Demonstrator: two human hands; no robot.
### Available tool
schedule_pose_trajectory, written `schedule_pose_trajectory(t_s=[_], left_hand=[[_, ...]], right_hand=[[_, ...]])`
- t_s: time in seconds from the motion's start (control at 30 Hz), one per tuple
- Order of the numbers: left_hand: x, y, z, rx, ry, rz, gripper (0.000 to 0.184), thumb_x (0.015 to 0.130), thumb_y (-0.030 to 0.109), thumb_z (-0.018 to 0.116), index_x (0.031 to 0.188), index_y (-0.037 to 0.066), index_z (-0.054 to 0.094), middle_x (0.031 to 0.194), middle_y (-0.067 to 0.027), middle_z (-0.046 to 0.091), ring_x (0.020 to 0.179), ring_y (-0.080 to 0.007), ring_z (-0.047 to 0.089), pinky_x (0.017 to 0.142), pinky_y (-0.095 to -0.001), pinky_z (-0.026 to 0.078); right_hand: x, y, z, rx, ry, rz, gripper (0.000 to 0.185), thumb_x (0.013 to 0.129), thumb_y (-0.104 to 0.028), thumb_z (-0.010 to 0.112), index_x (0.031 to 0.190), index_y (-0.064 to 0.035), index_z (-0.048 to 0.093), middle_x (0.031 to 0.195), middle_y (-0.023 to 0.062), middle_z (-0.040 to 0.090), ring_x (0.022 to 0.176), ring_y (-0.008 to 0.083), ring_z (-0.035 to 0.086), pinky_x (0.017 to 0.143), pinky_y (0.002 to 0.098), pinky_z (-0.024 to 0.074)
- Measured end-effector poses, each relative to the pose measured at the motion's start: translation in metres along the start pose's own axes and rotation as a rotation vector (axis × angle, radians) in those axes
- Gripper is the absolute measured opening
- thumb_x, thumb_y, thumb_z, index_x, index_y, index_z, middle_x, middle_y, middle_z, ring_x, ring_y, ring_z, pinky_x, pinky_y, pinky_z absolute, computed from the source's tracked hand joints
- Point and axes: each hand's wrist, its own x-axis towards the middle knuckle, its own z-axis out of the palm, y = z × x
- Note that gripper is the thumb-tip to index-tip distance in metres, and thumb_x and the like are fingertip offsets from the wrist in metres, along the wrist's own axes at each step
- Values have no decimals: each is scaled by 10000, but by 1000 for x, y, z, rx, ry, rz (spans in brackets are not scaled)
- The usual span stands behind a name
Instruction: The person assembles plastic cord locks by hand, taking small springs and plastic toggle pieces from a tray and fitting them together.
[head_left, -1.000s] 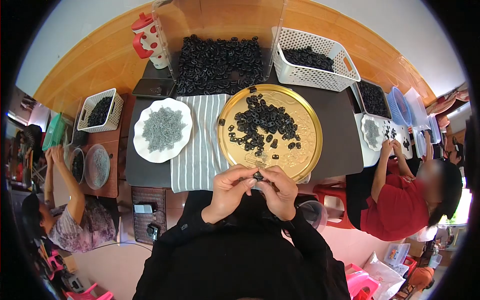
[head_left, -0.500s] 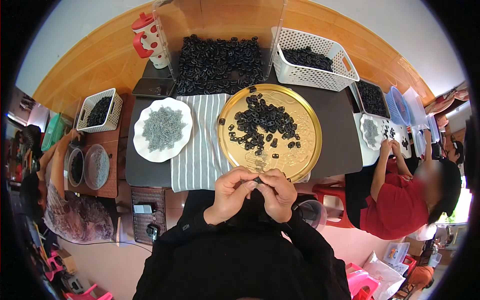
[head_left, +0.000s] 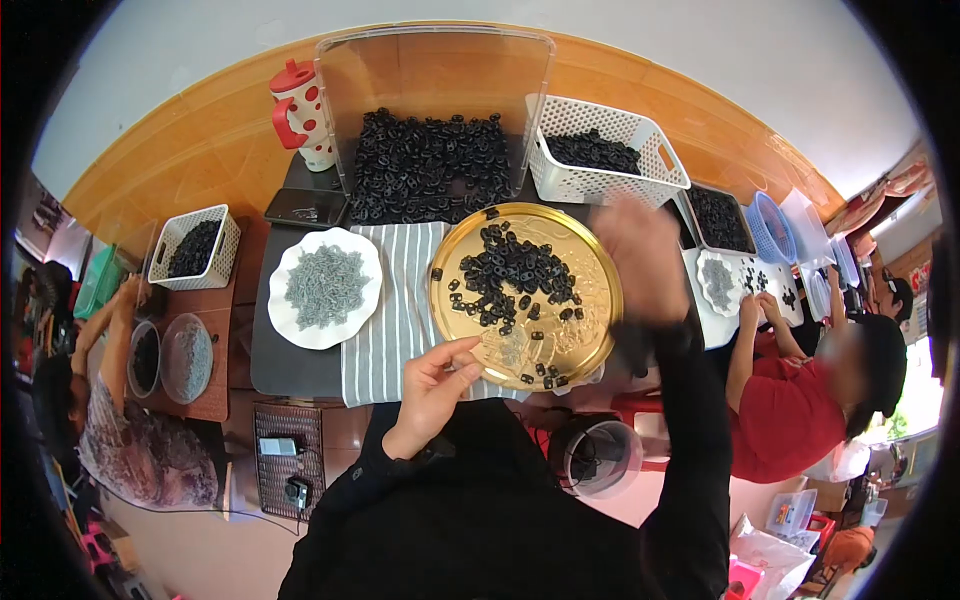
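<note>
My left hand (head_left: 432, 392) hovers at the near left rim of a round gold tray (head_left: 607, 345), over the striped cloth (head_left: 372, 375). Its thumb and forefinger are a little apart, and nothing shows between them. Small black two-holed plastic pieces (head_left: 520, 270) are heaped on the tray, with several loose ones near its front edge. My right hand (head_left: 645, 255) is smeared by motion at the tray's right side, just in front of a white perforated basket (head_left: 610, 187) of black pieces. Its fingers and anything in them cannot be made out.
A scalloped white plate (head_left: 285, 325) holds small grey parts. Behind the tray stands a clear bin (head_left: 435, 75) of black pieces, beside a red-dotted tumbler (head_left: 305, 115). A phone-like dark slab (head_left: 305, 207) lies nearby. People work at both sides, one in a red shirt (head_left: 785, 425).
My hands were together at the tray's front edge, pinching a small black piece. They have parted: the right swung forward and right towards the basket, while the left stayed near the tray.
</note>
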Motion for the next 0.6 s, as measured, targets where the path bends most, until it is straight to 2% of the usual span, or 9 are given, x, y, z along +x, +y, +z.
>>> schedule_pose_trajectory(t_s=[0.07, 0.27, 0.33, 0.37, 0.4, 0.47, 0.53, 0.57, 0.6], left_hand=[[0, 1, -1, -8, 11, -44, 281, 867, -4, 616, 1148, -10, 615, 816, 3, 596, 658, -28, 491, 543, -174, 399], [-3, 0, -14, 15, 49, -71, 203, 872, 16, 618, 1070, -5, 653, 822, -4, 607, 620, -27, 483, 531, -177, 394], [-1, 6, -18, 19, 41, -97, 187, 875, 18, 613, 1055, -2, 659, 838, -12, 613, 645, -30, 494, 540, -179, 398], [0, 14, -18, -4, -19, -88, 184, 877, 21, 610, 1053, -2, 660, 859, -20, 614, 665, -37, 504, 550, -182, 403], [2, 22, -19, -29, -78, -79, 181, 880, 24, 606, 1051, -3, 660, 880, -27, 616, 685, -43, 513, 561, -184, 408], [4, 56, -19, -175, -240, 2, 191, 868, -37, 554, 1034, -42, 648, 939, -93, 604, 732, -92, 544, 609, -200, 432], [-3, 110, -12, -268, -356, 163, 199, 867, -50, 493, 1002, -99, 630, 951, -170, 591, 758, -164, 571, 663, -252, 466], [-1, 128, -10, -331, -473, 346, 219, 881, 29, 500, 992, -106, 631, 943, -189, 593, 768, -206, 584, 689, -295, 480], [4, 147, 6, -441, -487, 513, 219, 900, 170, 572, 833, -36, 609, 821, -179, 631, 647, -241, 616, 560, -356, 539]], right_hand=[[42, -14, -5, 410, 189, 139, 365, 844, -44, 605, 1161, 94, 488, 849, 87, 641, 740, 100, 573, 615, 240, 460], [7, 55, 16, 27, -242, 185, 123, 792, -68, 660, 876, 21, 654, 772, 25, 647, 657, 77, 583, 583, 230, 457], [-10, 77, 25, -383, -283, 46, 127, 784, -70, 646, 886, 5, 648, 740, 73, 646, 640, 149, 599, 588, 281, 462], [-17, 87, 27, -384, -285, 54, 127, 784, -70, 646, 886, 5, 648, 740, 73, 646, 640, 149, 599, 588, 281, 462], [-23, 96, 28, -447, -331, 11, 127, 777, -59, 632, 891, -3, 644, 736, 110, 627, 659, 220, 601, 603, 315, 465], [-27, 100, 32, -517, -410, -20, 133, 770, -47, 617, 896, -12, 640, 732, 147, 609, 678, 291, 604, 619, 350, 468], [-35, 96, 40, -655, -376, -189, 130, 755, -31, 599, 879, -21, 635, 764, 186, 572, 754, 393, 571, 658, 408, 465], [-37, 96, 45, -667, -351, -234, 105, 763, -30, 587, 860, -10, 624, 799, 177, 573, 773, 400, 572, 667, 422, 465], [-38, 91, 49, -720, -348, -196, 102, 762, -32, 592, 858, -9, 621, 824, 181, 575, 769, 398, 574, 669, 425, 466]])
